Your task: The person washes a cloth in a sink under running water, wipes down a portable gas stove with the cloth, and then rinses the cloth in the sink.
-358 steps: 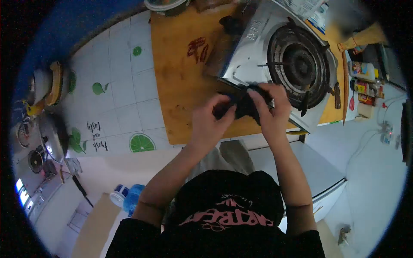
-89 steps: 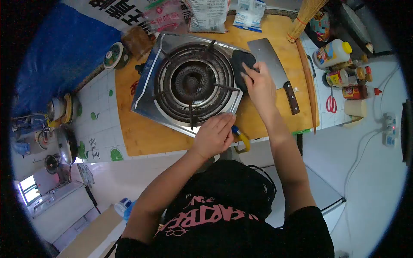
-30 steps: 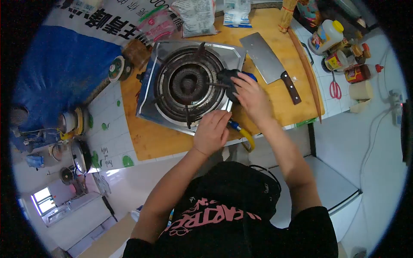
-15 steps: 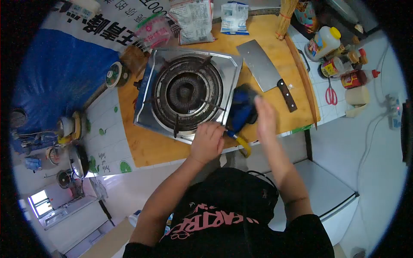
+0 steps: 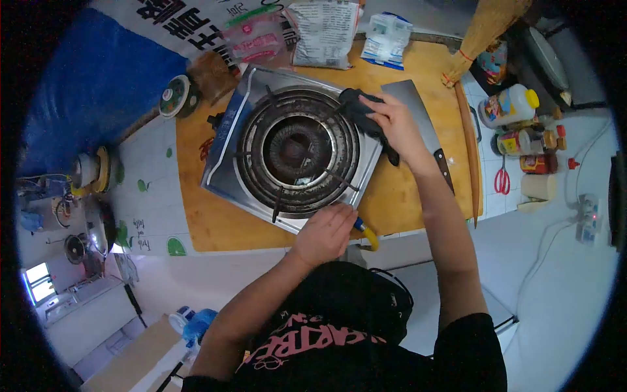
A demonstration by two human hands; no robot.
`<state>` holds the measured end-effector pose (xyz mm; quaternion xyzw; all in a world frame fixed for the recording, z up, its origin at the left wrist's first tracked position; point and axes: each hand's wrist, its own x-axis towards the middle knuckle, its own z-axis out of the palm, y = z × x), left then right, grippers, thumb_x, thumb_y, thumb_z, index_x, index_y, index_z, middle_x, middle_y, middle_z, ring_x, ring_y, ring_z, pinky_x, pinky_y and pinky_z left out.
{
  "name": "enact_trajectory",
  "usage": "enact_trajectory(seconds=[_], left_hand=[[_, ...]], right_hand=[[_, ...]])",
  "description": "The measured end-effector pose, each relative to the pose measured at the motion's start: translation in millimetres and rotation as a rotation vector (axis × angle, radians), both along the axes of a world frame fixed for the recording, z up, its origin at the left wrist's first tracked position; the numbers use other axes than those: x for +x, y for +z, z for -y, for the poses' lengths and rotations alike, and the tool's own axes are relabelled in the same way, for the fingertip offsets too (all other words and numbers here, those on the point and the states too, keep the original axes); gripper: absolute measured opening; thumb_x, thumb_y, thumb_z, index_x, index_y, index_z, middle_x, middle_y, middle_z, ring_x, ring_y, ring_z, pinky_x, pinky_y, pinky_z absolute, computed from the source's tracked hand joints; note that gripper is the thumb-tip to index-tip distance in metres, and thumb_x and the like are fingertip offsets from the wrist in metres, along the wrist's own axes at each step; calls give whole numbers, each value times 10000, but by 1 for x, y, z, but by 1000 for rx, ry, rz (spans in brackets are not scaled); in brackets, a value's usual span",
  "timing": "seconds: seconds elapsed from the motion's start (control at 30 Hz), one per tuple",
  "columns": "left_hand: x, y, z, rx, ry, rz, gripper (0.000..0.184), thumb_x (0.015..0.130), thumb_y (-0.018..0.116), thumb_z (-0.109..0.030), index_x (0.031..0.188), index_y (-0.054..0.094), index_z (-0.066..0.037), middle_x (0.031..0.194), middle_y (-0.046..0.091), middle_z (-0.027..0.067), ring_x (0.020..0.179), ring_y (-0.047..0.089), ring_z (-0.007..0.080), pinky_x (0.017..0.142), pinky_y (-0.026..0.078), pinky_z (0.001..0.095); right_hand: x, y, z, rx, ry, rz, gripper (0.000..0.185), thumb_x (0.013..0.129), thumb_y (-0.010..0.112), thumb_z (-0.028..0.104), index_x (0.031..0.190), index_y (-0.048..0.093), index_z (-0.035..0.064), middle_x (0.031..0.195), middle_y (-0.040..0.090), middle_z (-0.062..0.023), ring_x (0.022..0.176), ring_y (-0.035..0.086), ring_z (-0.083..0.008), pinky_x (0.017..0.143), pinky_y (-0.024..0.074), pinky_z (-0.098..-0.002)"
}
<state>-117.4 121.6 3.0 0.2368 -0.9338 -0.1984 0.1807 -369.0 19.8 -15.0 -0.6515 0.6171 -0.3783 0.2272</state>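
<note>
A single-burner gas stove [image 5: 219,157] with a round black burner and prongs sits at an angle on the wooden board. My left hand [image 5: 324,233] grips the stove's near edge, fingers laid over the metal rim. Just right of it is a yellow hose [image 5: 371,239] with a blue end. My right hand [image 5: 400,130] presses a dark cloth [image 5: 361,115] against the stove's far right corner, by the burner ring. Partly under my right forearm lies a cleaver [image 5: 423,108], its blade pointing away and its black handle partly covered.
The wooden board [image 5: 418,209] carries the stove and cleaver. Packets, including a white-and-blue bag [image 5: 386,40], stand along the back. A straw brush [image 5: 483,39], a jar [image 5: 509,106], several bottles and red scissors [image 5: 501,178] are at the right. A round tin [image 5: 177,97] stands left.
My right hand has moved away from me with the cloth, from beside the stove to its far right corner. The stove appears turned clockwise, and my left hand stays at its near edge.
</note>
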Motion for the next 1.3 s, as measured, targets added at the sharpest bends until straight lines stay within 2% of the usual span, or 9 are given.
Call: enact_trajectory(seconds=[0.07,0.17,0.3,0.47,0.67,0.87,1.0,1.1,1.3], left_hand=[[0,-1,-1,18,6,-16,373,706,558,-97,1061,560,18,1082,561,129,1007,538,266,880,436,360],[0,-1,-1,18,27,-16,356,710,548,-118,1040,574,14,1069,568,121,993,545,254,875,439,348],[1,-5,-2,-37,36,-45,343,721,528,-142,1024,586,8,1070,572,118,1010,545,248,882,437,340],[5,-12,-7,-33,32,-42,360,735,506,-173,1038,580,8,1092,565,113,1055,529,243,919,418,357],[5,-13,-8,-74,44,-13,381,738,494,-191,1056,561,9,1113,557,117,1072,519,249,946,400,361],[6,-15,-7,-84,31,-28,372,752,483,-187,1059,558,10,1106,561,122,1070,520,253,945,402,360],[7,-18,-8,-73,33,-80,367,778,481,-202,1068,555,10,1115,560,129,1069,519,254,946,400,362],[8,-21,-8,-64,11,-81,376,794,482,-223,1081,548,10,1127,555,133,1083,509,256,951,394,366],[9,-18,-9,-64,8,-78,381,803,481,-238,1091,542,4,1140,550,134,1101,498,255,960,387,364]], right_hand=[[-6,0,15,24,15,82,292,743,627,62,1031,654,104,1042,607,-132,988,542,-325,867,421,-379],[-11,4,40,-17,41,-4,198,697,623,10,894,613,17,856,606,-104,871,581,-225,779,445,-297],[-5,6,79,117,185,-24,208,674,634,34,854,537,-1,819,573,-91,821,549,-196,749,422,-291],[23,2,140,200,327,-105,217,684,651,61,840,509,12,793,542,-72,779,497,-165,707,397,-277],[64,3,182,255,469,-112,299,721,708,215,812,481,44,803,494,-26,790,435,-117,704,371,-278],[25,2,135,453,332,76,270,775,689,229,916,536,57,826,493,9,801,434,-92,708,366,-245],[-6,29,86,615,246,14,256,781,684,209,916,527,59,820,482,16,799,431,-72,702,358,-226],[-23,32,63,646,213,114,243,770,684,190,870,502,65,798,459,19,775,422,-76,690,355,-231],[-10,29,91,521,285,-67,279,727,699,148,875,480,59,801,450,19,788,418,-88,702,352,-236]])
